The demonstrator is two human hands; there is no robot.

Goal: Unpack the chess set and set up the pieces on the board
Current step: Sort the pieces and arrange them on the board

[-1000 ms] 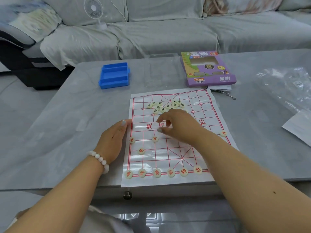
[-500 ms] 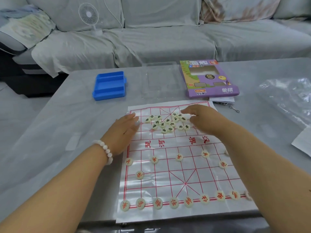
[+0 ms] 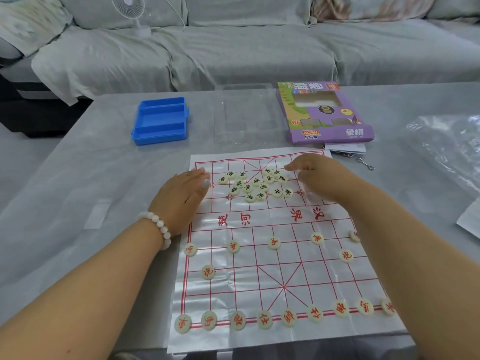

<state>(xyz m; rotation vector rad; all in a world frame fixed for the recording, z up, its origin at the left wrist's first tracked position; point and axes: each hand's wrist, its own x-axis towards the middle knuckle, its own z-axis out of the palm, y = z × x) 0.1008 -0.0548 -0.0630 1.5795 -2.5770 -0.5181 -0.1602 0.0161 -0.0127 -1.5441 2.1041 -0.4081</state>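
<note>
Both hands moved up beside the black-marked pieces (image 3: 255, 185), clustered unsorted.

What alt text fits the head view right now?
Both hands, left and right, flank a loose cluster of black pieces on the far half of a board. Red pieces stand arranged on the near half.

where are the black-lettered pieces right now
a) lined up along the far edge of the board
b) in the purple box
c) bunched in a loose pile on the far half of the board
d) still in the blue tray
c: the black-lettered pieces sit bunched on the far half of the board, between the left hand and right hand, not lined up along its edge.
</note>
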